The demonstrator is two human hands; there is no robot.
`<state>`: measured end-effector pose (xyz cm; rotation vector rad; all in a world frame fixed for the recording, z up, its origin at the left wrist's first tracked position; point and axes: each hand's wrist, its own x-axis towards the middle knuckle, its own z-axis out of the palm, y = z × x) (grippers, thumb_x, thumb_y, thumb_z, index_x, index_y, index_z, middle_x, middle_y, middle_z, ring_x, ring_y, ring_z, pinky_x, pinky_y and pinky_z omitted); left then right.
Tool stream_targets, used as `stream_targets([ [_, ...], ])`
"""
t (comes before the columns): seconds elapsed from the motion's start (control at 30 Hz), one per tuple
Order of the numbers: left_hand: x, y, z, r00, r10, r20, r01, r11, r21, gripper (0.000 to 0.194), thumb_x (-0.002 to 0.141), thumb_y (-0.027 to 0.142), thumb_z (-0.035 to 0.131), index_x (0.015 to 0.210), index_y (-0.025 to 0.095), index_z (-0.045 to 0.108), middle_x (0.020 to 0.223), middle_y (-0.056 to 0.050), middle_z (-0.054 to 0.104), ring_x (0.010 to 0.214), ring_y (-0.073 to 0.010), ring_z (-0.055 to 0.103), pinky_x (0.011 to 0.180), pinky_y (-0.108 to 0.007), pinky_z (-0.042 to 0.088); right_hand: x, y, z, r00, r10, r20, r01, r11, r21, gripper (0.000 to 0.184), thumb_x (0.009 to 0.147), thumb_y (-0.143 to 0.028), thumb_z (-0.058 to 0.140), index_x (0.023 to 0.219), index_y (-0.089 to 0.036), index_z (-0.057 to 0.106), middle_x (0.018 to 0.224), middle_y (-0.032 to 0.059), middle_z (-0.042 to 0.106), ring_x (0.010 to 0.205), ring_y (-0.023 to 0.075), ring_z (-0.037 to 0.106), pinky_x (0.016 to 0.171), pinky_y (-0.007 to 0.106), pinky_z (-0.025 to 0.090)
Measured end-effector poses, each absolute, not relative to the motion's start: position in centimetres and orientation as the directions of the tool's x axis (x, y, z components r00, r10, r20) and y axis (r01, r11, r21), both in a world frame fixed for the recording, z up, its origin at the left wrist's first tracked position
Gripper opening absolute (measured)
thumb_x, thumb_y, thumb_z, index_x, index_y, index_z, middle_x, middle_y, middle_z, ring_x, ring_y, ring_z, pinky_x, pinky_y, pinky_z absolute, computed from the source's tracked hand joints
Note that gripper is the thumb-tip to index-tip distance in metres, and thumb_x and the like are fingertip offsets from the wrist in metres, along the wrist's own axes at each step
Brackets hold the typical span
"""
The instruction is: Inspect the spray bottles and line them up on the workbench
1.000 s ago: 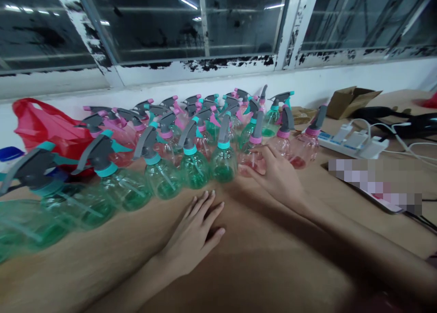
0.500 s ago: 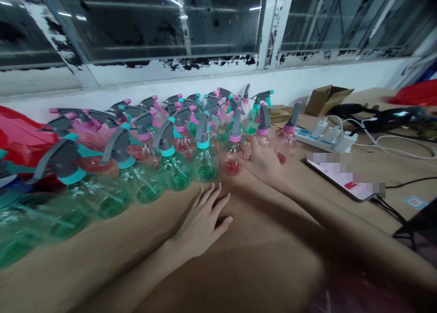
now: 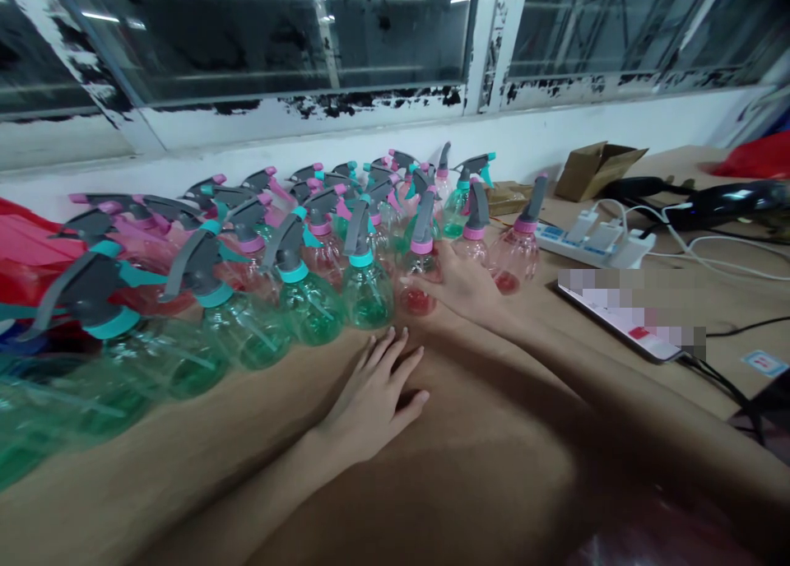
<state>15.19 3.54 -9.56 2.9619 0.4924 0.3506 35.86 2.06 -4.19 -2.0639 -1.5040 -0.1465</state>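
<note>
My right hand (image 3: 466, 285) is at a clear pink spray bottle (image 3: 418, 301) with a grey trigger head and pink collar, at the right end of the front row. Its thumb lies across the bottle's front, and the other fingers curl round the right side, partly hidden. The bottle stands upright on the table. My left hand (image 3: 370, 397) rests palm down on the table with fingers spread, holding nothing. Just beyond its fingertips is a green spray bottle (image 3: 369, 296) with a turquoise collar. Another pink spray bottle (image 3: 513, 257) stands to the right of my right hand.
Several more green and pink spray bottles (image 3: 312, 307) stand in rows along the window wall. On the right are a power strip (image 3: 596, 243), a phone (image 3: 617, 315) with cables and an open cardboard box (image 3: 596, 173). Red plastic (image 3: 28, 241) lies at the left.
My right thumb has reached further left across the front of the pink spray bottle. My left hand stays spread on the table. The view has shifted slightly.
</note>
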Motion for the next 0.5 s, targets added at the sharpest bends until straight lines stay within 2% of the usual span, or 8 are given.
stream_targets([
  [0.13, 15.1, 3.3, -9.5, 0.899, 0.311, 0.308, 0.248, -0.942, 0.227, 0.034, 0.09, 0.029, 0.047, 0.121, 0.017, 0.053, 0.132, -0.01, 0.054, 0.127, -0.0251, 0.043, 0.104, -0.045, 0.039, 36.0, 1.2, -4.2, 0.329, 0.843, 0.425, 0.913, -0.17, -0.37, 0.054, 0.08, -0.061, 0.048, 0.112, -0.017, 0.046, 0.101, 0.0152, 0.064, 0.085, 0.0338, 0.063, 0.063, 0.041, 0.046],
  [0.27, 15.0, 3.1, -9.2, 0.855, 0.318, 0.41, 0.22, -0.938, 0.269, 0.025, 0.088, 0.016, 0.045, 0.109, 0.018, 0.058, 0.112, -0.007, 0.065, 0.108, -0.0192, 0.058, 0.095, -0.037, 0.049, 35.5, -0.1, -4.3, 0.306, 0.848, 0.432, 0.924, -0.156, -0.348, 0.055, 0.081, -0.061, 0.046, 0.112, -0.017, 0.045, 0.101, 0.0151, 0.063, 0.085, 0.0346, 0.063, 0.06, 0.04, 0.046],
  [0.37, 14.8, 3.1, -8.8, 0.807, 0.324, 0.493, 0.195, -0.935, 0.295, 0.022, 0.088, 0.012, 0.043, 0.102, 0.018, 0.059, 0.099, -0.005, 0.066, 0.096, -0.0162, 0.062, 0.089, -0.033, 0.051, 34.8, -1.3, -4.3, 0.303, 0.852, 0.427, 0.923, -0.151, -0.354, 0.054, 0.081, -0.061, 0.046, 0.112, -0.018, 0.044, 0.097, 0.0139, 0.064, 0.082, 0.0339, 0.064, 0.057, 0.039, 0.046],
  [0.5, 14.1, 3.3, -8.5, 0.753, 0.364, 0.549, 0.205, -0.921, 0.33, 0.019, 0.088, 0.012, 0.045, 0.099, 0.018, 0.06, 0.094, -0.005, 0.065, 0.092, -0.0164, 0.062, 0.085, -0.033, 0.051, 33.6, -2.9, -4.3, 0.301, 0.856, 0.421, 0.916, -0.136, -0.378, 0.051, 0.079, -0.064, 0.047, 0.103, -0.019, 0.046, 0.095, 0.0117, 0.063, 0.08, 0.0327, 0.064, 0.056, 0.038, 0.046],
])
